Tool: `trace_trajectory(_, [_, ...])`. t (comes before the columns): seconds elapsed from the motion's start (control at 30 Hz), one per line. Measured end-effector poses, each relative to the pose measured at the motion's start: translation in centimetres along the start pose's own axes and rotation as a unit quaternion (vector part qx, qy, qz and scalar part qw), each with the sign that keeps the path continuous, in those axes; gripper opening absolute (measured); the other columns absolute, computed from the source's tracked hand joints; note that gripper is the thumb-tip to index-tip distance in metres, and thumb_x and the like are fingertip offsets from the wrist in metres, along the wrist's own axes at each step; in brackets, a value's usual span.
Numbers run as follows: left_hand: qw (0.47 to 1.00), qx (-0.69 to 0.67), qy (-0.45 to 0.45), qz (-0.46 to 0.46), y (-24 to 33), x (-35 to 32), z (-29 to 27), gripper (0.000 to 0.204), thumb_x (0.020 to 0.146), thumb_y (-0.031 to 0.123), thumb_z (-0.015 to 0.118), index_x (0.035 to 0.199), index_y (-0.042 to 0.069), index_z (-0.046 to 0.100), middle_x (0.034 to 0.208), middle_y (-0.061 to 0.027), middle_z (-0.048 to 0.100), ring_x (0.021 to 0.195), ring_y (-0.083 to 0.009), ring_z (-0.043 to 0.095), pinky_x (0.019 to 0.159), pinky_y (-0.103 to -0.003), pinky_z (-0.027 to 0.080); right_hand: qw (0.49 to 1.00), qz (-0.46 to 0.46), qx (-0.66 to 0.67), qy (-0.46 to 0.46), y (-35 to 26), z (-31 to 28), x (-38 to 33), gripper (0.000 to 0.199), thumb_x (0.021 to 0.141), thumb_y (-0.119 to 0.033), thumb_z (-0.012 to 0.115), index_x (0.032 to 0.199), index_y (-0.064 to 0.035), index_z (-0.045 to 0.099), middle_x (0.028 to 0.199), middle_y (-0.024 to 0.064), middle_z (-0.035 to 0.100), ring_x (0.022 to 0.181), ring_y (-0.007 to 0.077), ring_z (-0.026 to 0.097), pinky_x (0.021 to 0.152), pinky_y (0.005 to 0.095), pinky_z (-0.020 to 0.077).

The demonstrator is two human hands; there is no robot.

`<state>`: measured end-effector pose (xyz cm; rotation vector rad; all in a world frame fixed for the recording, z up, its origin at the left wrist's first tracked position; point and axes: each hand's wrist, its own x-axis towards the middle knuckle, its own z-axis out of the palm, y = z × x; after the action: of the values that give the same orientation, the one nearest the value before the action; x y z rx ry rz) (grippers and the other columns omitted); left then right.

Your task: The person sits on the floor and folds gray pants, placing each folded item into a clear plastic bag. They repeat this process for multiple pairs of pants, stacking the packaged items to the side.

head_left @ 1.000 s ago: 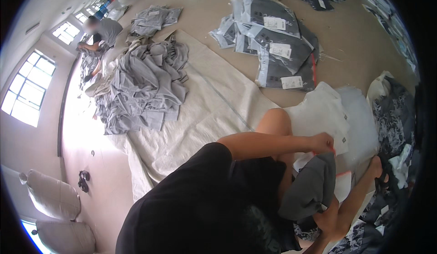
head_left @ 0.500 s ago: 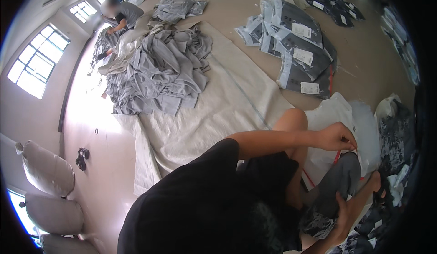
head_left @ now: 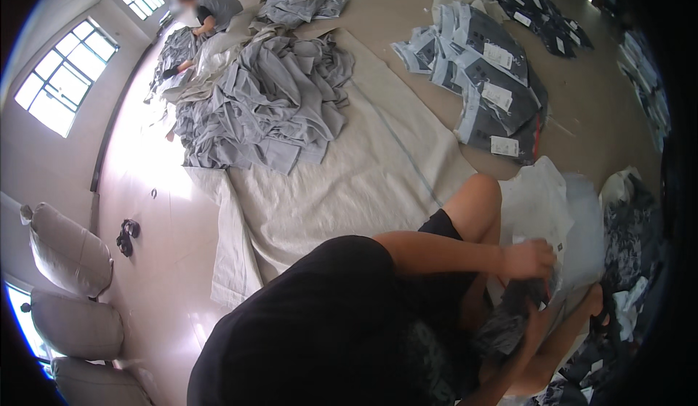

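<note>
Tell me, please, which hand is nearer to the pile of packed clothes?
Left. The left hand lies below the pile of packed clothes, by the knee; the right hand is further down, under a dark garment.

At one o'clock we see bagged grey garments [head_left: 483, 86] fanned on the floor, each bearing a white rectangular label [head_left: 504, 146]; darker packs [head_left: 542, 20] lie beyond.

**Around the floor, away from the work**

Big pale sheet [head_left: 349, 180] spread on floor, centre. Heap of loose grey garments [head_left: 265, 104] on it at 11 o'clock. Bagged folded garments w/ white labels [head_left: 487, 86] at 1 o'clock. 2nd person crouching [head_left: 207, 9] far 11 o'clock. Windows [head_left: 58, 86] at 9–10. Padded seats [head_left: 69, 249] at 8, dark sandals [head_left: 128, 235] nr them.
</note>
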<state>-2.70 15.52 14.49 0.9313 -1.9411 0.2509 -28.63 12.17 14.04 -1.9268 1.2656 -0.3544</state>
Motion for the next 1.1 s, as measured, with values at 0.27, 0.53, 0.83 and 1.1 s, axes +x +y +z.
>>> trace_trajectory(0.27, [0.997,0.044,-0.056,0.025,-0.2,-2.0,2.2,0.018,0.076,0.020,0.071,0.086,0.005,0.069,0.087,-0.0068,0.057,0.090,-0.0284,0.060,0.080,-0.042,0.049,0.991,-0.039,0.125,-0.006,4.5,6.3,3.6,0.041,0.105,-0.034,0.059,0.123,0.0020,0.062,0.120,0.0159,0.068,0.105,0.0254,0.068,0.089,0.0365,0.0537])
trace_trajectory(0.53, [0.995,0.090,0.006,0.047,-0.9,-1.0,1.4,0.021,0.076,0.024,0.070,0.089,0.009,0.061,0.094,-0.0077,0.057,0.091,-0.0293,0.058,0.080,-0.041,0.047,0.989,-0.023,0.118,0.086,15.9,8.5,7.6,0.029,0.104,-0.018,0.060,0.124,0.0027,0.059,0.123,0.0134,0.067,0.106,0.0227,0.064,0.087,0.0374,0.0508])
trace_trajectory(0.83, [0.989,0.135,-0.029,-0.060,-2.7,1.6,0.5,0.031,0.075,0.021,0.072,0.100,0.009,0.058,0.106,-0.0077,0.056,0.102,-0.0286,0.055,0.088,-0.041,0.046,0.979,0.057,0.182,0.068,11.6,7.0,4.1,0.033,0.106,-0.022,0.058,0.127,0.0037,0.058,0.127,0.0137,0.066,0.111,0.0224,0.062,0.091,0.0374,0.0501])
trace_trajectory(1.1, [0.991,0.015,-0.118,0.063,-0.9,-0.5,0.7,0.019,0.079,0.017,0.068,0.094,0.006,0.063,0.101,-0.0087,0.059,0.104,-0.0286,0.058,0.081,-0.037,0.057,0.980,0.039,0.163,0.104,12.4,6.9,5.7,0.038,0.108,-0.026,0.057,0.130,0.0045,0.056,0.131,0.0140,0.064,0.116,0.0221,0.061,0.094,0.0374,0.0494])
